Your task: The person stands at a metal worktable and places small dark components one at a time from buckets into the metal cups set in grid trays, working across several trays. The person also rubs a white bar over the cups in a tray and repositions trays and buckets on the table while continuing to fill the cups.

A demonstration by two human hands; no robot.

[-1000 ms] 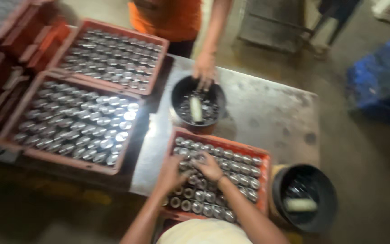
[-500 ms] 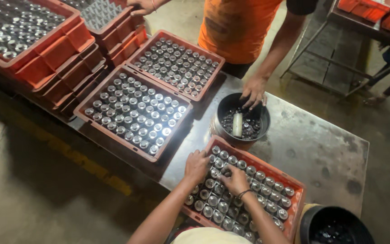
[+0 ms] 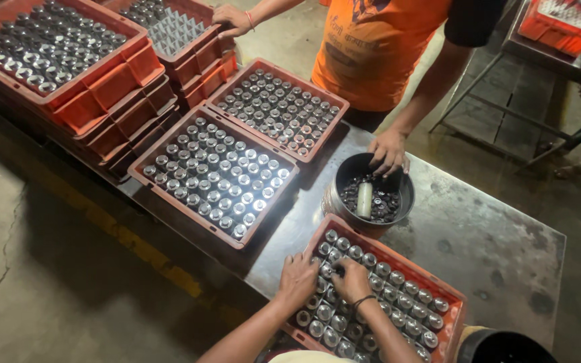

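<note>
An orange crate filled with several small metal-capped bottles sits on the steel table right below me. My left hand rests on the crate's near-left corner, fingers spread over the bottle tops. My right hand, with a dark band on the wrist, is pinched on a bottle top beside it; whether it grips the bottle is unclear. A black bucket of dark caps with a pale cylinder in it stands just beyond the crate.
A person in an orange shirt stands across the table, one hand on the bucket rim, the other hand on stacked crates. Two more full crates lie at left. Another black bucket sits at bottom right. Metal table.
The view has swung left and steadied, showing more stacked crates. My hands stay on the near crate's left end; the other person's hand remains at the bucket.
</note>
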